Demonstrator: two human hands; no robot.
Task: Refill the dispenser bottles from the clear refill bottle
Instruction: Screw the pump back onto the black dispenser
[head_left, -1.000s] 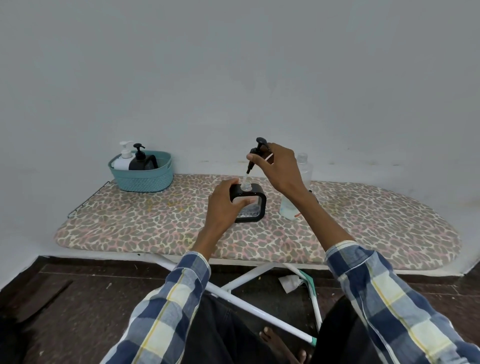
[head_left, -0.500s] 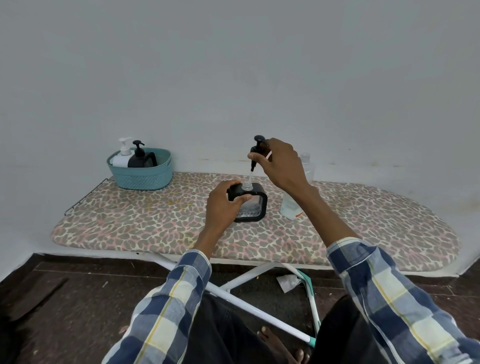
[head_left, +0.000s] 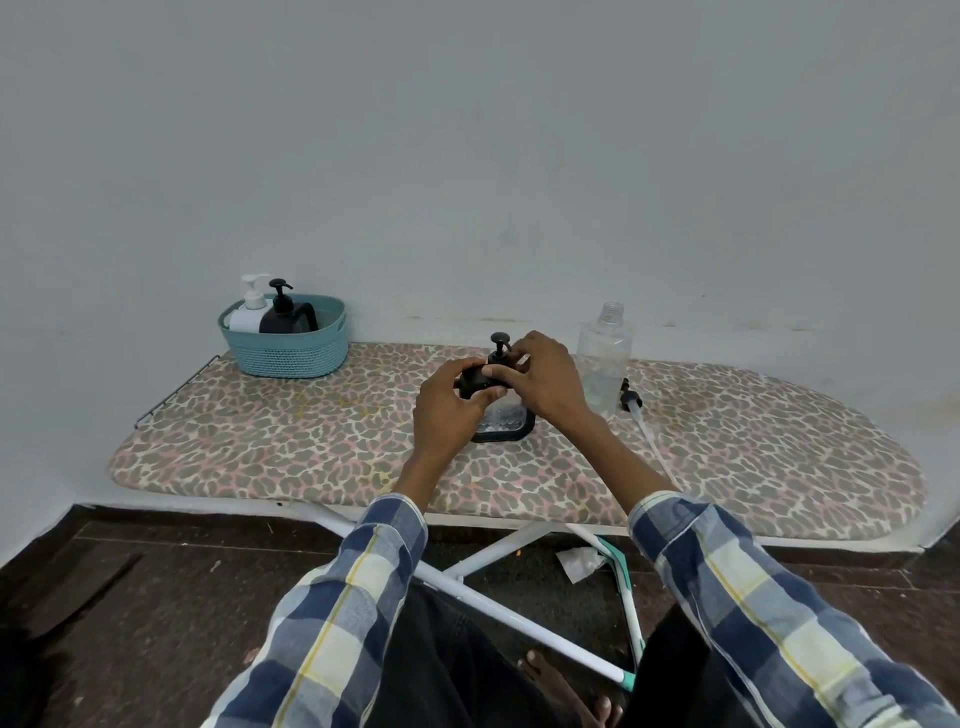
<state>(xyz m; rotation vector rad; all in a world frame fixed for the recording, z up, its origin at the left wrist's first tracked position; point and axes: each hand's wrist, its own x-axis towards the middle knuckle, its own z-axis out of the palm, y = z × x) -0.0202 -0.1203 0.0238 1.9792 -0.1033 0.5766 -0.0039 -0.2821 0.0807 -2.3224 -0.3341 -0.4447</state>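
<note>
Now the pump head (head_left: 500, 349) is down on the square dispenser bottle (head_left: 506, 415); half a second ago the right hand (head_left: 545, 384) held it lifted clear above the neck, its tube dangling into the opening. That hand has dropped with it, and its fingers and thumb are curled round the pump collar at the bottle's top, only the black nozzle knob poking out above the knuckles. The left hand (head_left: 447, 408) has stayed on the bottle's upper left shoulder, thumb and fingers wrapped on the black frame, steadying it. The bottle stands upright on the leopard-print ironing board (head_left: 311, 447), near the middle, same spot as before.

With the right arm lowered, the clear refill bottle (head_left: 605, 364) is in plain sight just behind and to the right of the hands, upright, cap off, against the wall. Beside its base lies a second pump (head_left: 631, 400), black head toward the bottle, pale tube trailing toward the board's front edge; the arm covered it earlier.

Over at the far left end, the teal basket (head_left: 285, 348) sits unchanged, with a white dispenser (head_left: 248, 312) and a black dispenser (head_left: 283, 314) standing inside it.
</note>
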